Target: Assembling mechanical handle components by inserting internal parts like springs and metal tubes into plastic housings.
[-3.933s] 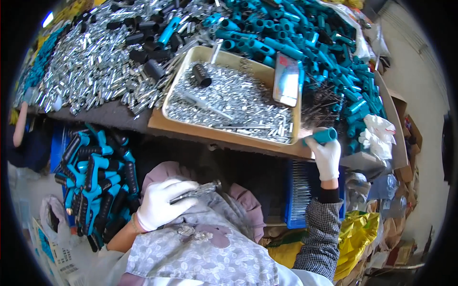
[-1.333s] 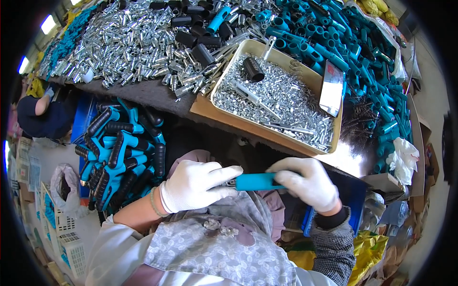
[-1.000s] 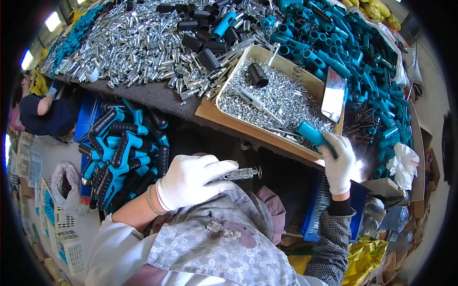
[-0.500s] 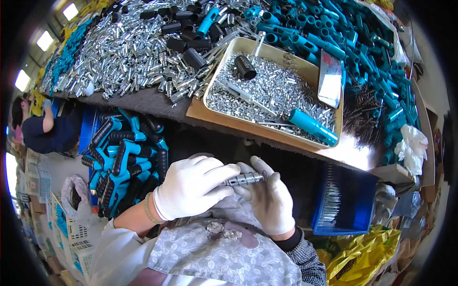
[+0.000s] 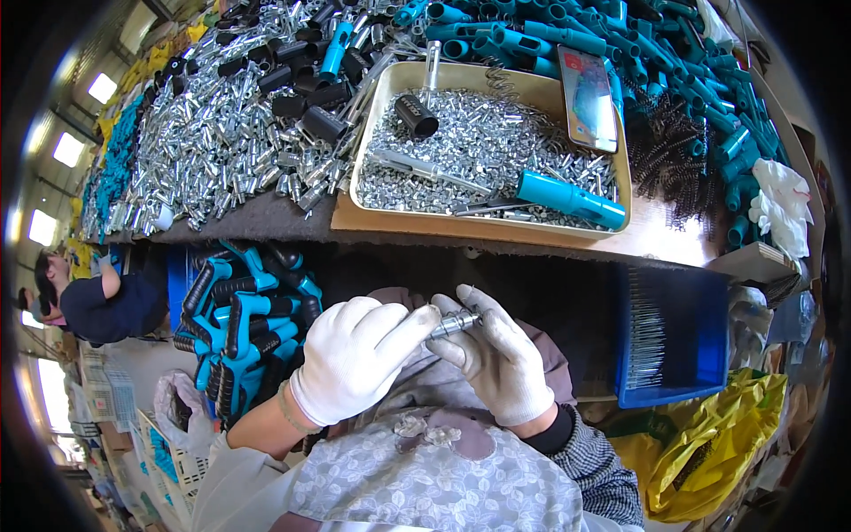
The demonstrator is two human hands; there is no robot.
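Both my hands wear white gloves and meet in front of my apron. Between them is a small silver metal cylinder point(image 5: 454, 324), ridged along its length, tilted with its right end higher. My left hand point(image 5: 355, 359) is closed, gripping the cylinder's left end between thumb and fingers. The fingers of my right hand point(image 5: 503, 362) are bent around the other end, thumb close to its tip. That tip is partly hidden by the fingers, and I cannot make out fine details there.
Ahead on the bench, a cream tray point(image 5: 362, 168) holds small metal parts, a teal tube point(image 5: 567, 200) and a phone point(image 5: 587, 102). Heaped around it are metal sleeves point(image 5: 222, 133), teal tubes and dark springs point(image 5: 669, 160). Teal-black handles point(image 5: 244, 328) sit left below; a blue bin point(image 5: 683, 355) stands right.
My right fingers have drawn in around the cylinder's right end, where a coil stood out before. The cylinder now tilts more, right end up. The whole view has shifted slightly.
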